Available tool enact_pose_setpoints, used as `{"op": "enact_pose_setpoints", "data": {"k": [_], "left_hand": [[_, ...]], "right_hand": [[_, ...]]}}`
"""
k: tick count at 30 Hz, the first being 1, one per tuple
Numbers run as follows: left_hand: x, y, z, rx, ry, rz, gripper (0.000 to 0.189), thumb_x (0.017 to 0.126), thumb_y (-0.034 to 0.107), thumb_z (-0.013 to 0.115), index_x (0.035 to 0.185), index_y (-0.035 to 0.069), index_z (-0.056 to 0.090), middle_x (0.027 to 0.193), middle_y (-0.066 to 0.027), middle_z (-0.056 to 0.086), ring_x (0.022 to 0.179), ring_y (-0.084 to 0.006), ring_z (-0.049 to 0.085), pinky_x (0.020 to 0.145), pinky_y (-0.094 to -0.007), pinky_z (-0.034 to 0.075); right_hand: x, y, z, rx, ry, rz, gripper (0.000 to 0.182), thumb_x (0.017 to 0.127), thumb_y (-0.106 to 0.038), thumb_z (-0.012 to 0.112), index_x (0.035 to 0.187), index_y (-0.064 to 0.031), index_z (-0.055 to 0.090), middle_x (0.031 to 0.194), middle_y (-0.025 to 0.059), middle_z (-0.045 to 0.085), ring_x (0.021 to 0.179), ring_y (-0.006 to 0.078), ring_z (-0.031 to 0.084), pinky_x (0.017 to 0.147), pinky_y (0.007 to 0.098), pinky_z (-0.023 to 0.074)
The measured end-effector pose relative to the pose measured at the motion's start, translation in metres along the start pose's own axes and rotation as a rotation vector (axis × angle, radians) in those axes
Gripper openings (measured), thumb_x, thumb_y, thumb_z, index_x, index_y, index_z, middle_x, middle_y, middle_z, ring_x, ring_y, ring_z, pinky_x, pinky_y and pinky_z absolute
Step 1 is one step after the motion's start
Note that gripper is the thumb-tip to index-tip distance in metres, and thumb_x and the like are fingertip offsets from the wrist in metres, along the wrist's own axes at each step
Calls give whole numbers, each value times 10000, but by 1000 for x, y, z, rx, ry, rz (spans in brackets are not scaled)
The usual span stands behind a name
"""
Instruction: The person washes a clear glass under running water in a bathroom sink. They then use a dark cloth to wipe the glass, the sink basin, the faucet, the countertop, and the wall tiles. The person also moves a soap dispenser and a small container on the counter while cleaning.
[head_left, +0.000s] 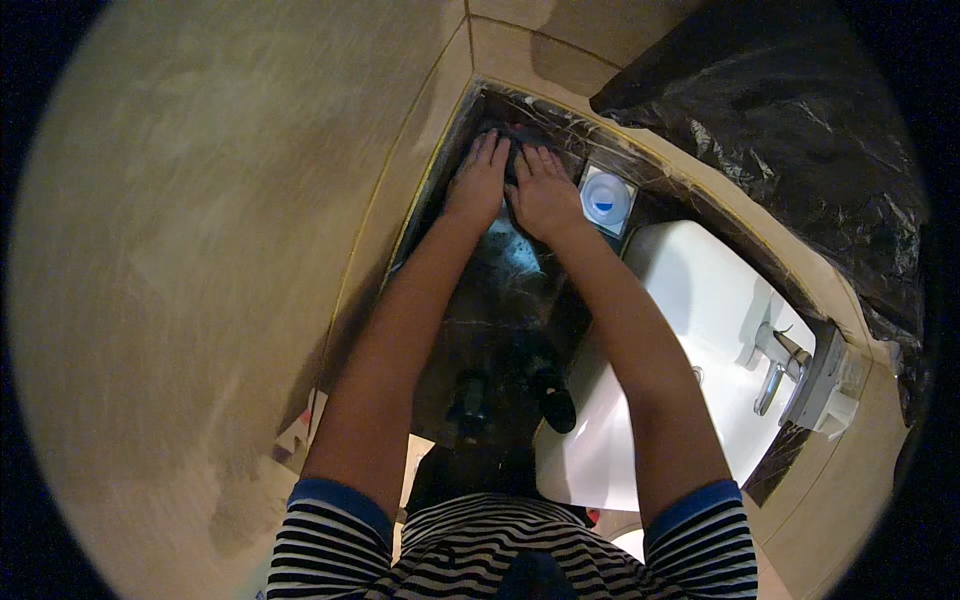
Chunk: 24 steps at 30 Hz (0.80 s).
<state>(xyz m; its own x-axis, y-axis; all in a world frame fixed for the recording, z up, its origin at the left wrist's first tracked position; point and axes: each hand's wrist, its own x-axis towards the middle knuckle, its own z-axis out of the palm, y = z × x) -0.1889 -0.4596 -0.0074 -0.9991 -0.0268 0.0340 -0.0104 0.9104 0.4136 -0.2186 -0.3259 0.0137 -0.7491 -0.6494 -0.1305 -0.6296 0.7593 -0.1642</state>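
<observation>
My left hand (478, 180) reaches into the far corner, palm down, with its fingers close together. Beside it, my right hand (546, 187) lies palm down too, fingers pointing towards the same corner. Under and between the fingertips is something dark (514, 161), perhaps a cloth; the dim light hides its outline. Around both hands runs a dark, veined, marble-like surface (487, 300) with a bluish patch of reflected light. Just right of my right hand sits a round translucent dish-like piece (607, 201) with a blue spot, on a square pale base.
A white washbasin (690, 285) with a chrome tap (780, 364) is at the right. Black plastic sheeting (772, 127) hangs on the wall above it. A large beige tiled wall (210, 225) closes off the left. A dark rounded object (557, 411) shows beside the basin.
</observation>
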Motion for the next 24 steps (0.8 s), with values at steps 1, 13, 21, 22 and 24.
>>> {"op": "enact_pose_setpoints", "data": {"k": [1, 13, 21, 22, 24], "left_hand": [[-1, -2, -1, -28, -20, 11, 438, 852, 21, 411, 1288, 48, 446, 1429, -151, 336, 1311, -326, 330, 1064, -377, 320], [-43, 20, 8, -130, -6, 121, 432, 836, 7, 416, 1250, 89, 508, 1392, -133, 403, 1322, -301, 323, 1112, -432, 217], [-6, 15, 13, -116, -58, 218, 420, 830, 35, 431, 1238, 93, 514, 1389, -119, 411, 1321, -307, 323, 1108, -446, 216], [-19, 20, 15, -130, -73, 256, 422, 828, 35, 433, 1237, 96, 516, 1390, -115, 411, 1321, -307, 323, 1108, -445, 216], [-42, 23, 14, -204, -135, 238, 424, 832, 27, 430, 1240, 102, 518, 1392, -109, 411, 1323, -304, 321, 1111, -445, 212]], "right_hand": [[-5, -3, -9, 12, -24, 21, 562, 907, -336, 434, 1320, 42, 388, 1429, 210, 316, 1324, 365, 291, 1107, 448, 194], [-56, -14, -19, -316, -184, -52, 573, 900, -292, 405, 1312, 104, 371, 1390, 296, 319, 1316, 406, 283, 1114, 500, 83], [-40, -4, -28, -267, -172, 51, 558, 878, -230, 423, 1286, 145, 358, 1368, 327, 325, 1303, 418, 297, 1111, 491, 117], [-51, -4, -26, -212, -167, 16, 545, 869, -210, 411, 1272, 155, 371, 1357, 338, 331, 1297, 430, 303, 1108, 502, 124], [-75, -4, -20, -101, -155, -60, 522, 850, -169, 386, 1243, 174, 398, 1336, 361, 344, 1283, 455, 316, 1102, 524, 139]]}}
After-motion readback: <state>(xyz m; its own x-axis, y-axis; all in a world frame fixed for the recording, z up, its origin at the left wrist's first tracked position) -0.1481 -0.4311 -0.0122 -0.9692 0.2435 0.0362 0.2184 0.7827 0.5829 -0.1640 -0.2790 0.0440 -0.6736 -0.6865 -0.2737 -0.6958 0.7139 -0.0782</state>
